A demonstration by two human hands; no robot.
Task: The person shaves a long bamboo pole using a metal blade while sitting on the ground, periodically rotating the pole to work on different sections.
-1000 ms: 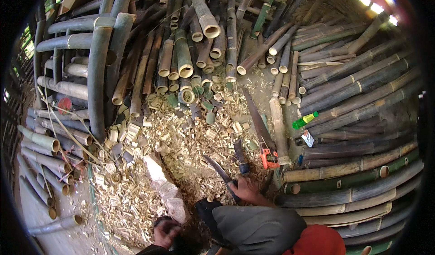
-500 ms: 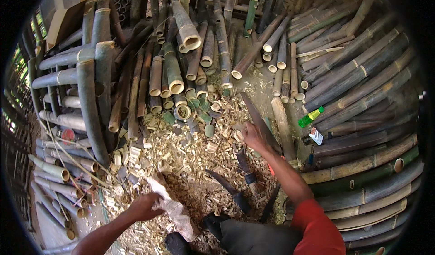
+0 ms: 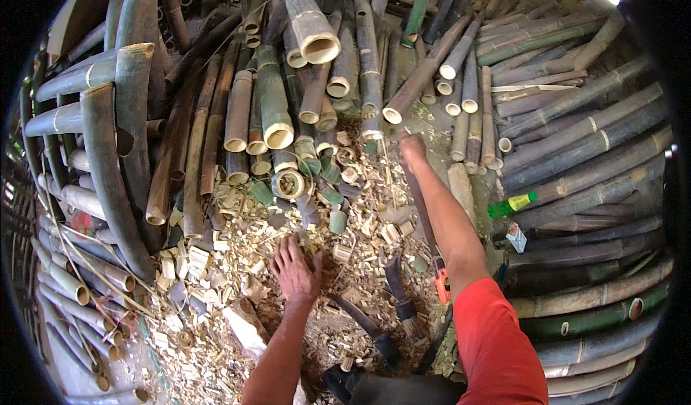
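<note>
stacked green-brown bamboo poles (image 3: 273, 96) all round. my right hand (image 3: 412, 149), up from near my knee a sec ago, now closed on a long dark bamboo pole (image 3: 425, 211). left hand (image 3: 295, 272) moved fwd, fingers spread flat on pale bamboo offcuts (image 3: 216, 261).

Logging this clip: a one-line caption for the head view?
Right hand reaches a bamboo pole; left hand spread over bamboo offcuts.
</note>
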